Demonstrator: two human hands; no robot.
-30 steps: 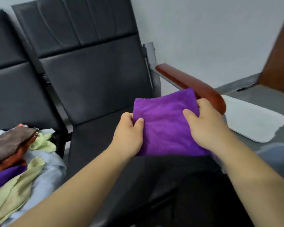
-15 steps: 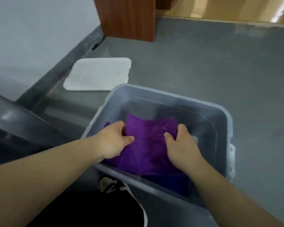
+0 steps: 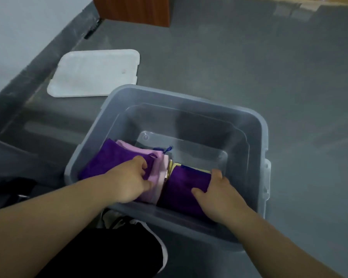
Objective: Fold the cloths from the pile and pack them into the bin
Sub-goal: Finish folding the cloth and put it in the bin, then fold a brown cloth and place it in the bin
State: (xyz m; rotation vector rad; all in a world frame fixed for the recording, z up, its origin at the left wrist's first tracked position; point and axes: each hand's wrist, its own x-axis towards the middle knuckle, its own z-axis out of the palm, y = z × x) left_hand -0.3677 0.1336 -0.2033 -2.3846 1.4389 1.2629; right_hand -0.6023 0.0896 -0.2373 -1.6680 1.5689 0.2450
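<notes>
A translucent grey bin (image 3: 255, 125) stands on the floor in front of me. Folded cloths stand packed on edge along its near side: a dark purple cloth (image 3: 107, 159) at the left, pink cloths (image 3: 159, 167) beside it, a yellow edge (image 3: 174, 166), then another folded purple cloth (image 3: 186, 185). My left hand (image 3: 129, 181) presses the left stack, fingers curled on the purple and pink cloths. My right hand (image 3: 217, 195) grips the right purple cloth at its right edge, down inside the bin. The far half of the bin shows its bare bottom.
The white bin lid (image 3: 94, 73) lies flat on the grey floor beyond the bin, near the wall. A brown wooden cabinet base (image 3: 133, 9) stands at the top. My black-and-white shoe (image 3: 141, 227) and dark trouser leg are under the bin's near rim.
I turned from the chair to the bin and lowered the folded purple cloth into it. It now stands at the right of the row, and my left hand has shifted onto the left stack.
</notes>
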